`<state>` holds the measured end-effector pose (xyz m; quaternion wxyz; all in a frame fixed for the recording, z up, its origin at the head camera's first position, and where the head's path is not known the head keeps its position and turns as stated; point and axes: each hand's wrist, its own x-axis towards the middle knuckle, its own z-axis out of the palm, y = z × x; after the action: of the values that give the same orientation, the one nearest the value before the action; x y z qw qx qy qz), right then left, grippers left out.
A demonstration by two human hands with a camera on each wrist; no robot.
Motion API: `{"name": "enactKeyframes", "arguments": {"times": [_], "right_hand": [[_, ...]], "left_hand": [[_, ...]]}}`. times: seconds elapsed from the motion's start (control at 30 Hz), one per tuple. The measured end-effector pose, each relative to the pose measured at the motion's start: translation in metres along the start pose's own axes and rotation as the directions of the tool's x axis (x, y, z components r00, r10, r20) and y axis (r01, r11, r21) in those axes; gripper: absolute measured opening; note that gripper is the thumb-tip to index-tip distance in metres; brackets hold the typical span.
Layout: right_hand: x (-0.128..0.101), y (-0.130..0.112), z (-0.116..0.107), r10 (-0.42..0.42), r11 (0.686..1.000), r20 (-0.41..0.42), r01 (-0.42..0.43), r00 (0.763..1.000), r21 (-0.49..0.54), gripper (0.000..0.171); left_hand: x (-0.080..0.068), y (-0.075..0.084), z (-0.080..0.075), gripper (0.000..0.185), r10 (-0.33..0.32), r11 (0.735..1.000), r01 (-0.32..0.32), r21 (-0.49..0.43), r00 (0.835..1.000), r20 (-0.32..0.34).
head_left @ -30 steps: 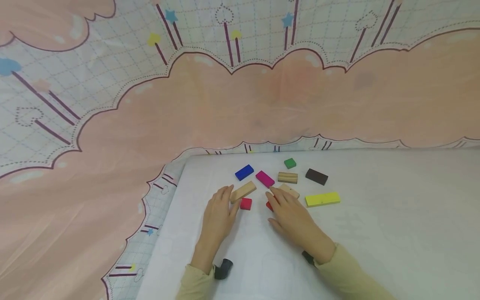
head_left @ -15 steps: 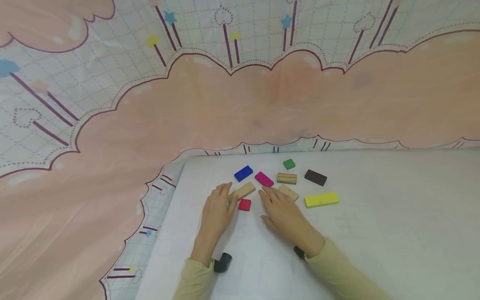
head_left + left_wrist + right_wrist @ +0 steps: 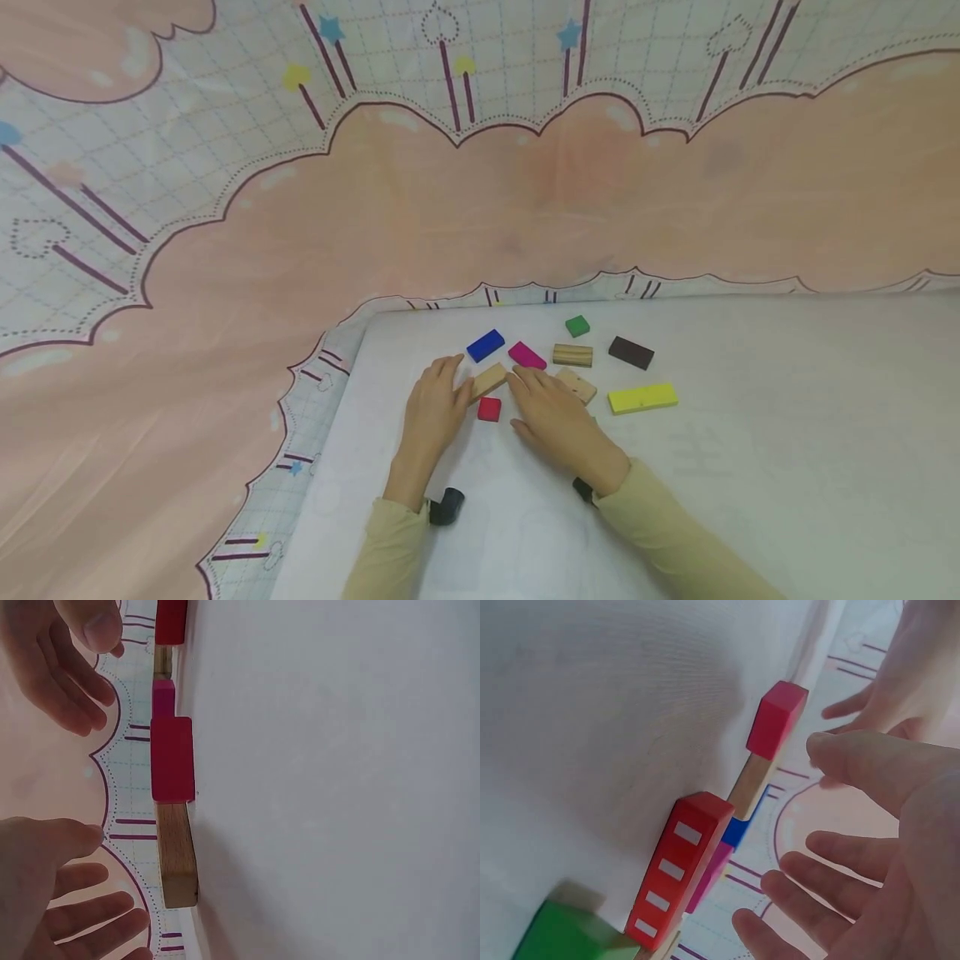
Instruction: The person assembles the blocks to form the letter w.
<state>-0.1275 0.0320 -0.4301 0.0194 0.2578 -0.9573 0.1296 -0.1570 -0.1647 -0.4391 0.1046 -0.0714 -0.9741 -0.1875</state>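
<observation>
Both hands are laid flat with fingers relaxed, nothing gripped: the left hand (image 3: 435, 410) is touching the end of a plain wooden block (image 3: 489, 380), and the right hand (image 3: 551, 410) is just beside it. A small red block (image 3: 489, 408) is sat between the two hands.

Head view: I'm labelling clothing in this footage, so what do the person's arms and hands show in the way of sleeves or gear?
Both hands are bare, left hand and right hand. Each arm wears a pale yellow-beige long sleeve ending at the wrist. A small black device sits at the left wrist, another black one at the right.
</observation>
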Motion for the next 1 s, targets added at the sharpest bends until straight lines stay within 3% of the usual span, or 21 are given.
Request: {"name": "enactKeyframes", "arguments": {"times": [0.33, 0.77, 1.0], "right_hand": [[0.012, -0.001, -0.001, 0.002, 1.0, 0.019, -0.002, 1.0, 0.008, 0.067], [0.025, 0.001, -0.002, -0.002, 0.998, 0.053, -0.002, 0.999, 0.07, 0.058], [0.031, 0.003, 0.006, -0.033, 0.997, 0.006, 0.032, 0.999, 0.072, 0.047]], "left_hand": [[0.013, -0.002, 0.002, 0.04, 0.012, 1.0, -0.012, -0.019, 1.0, -0.01], [0.028, -0.001, 0.008, 0.036, 0.017, 0.999, -0.016, -0.032, 0.999, 0.029], [0.038, -0.004, 0.01, 0.035, 0.01, 1.0, -0.009, -0.019, 0.998, 0.061]]}}
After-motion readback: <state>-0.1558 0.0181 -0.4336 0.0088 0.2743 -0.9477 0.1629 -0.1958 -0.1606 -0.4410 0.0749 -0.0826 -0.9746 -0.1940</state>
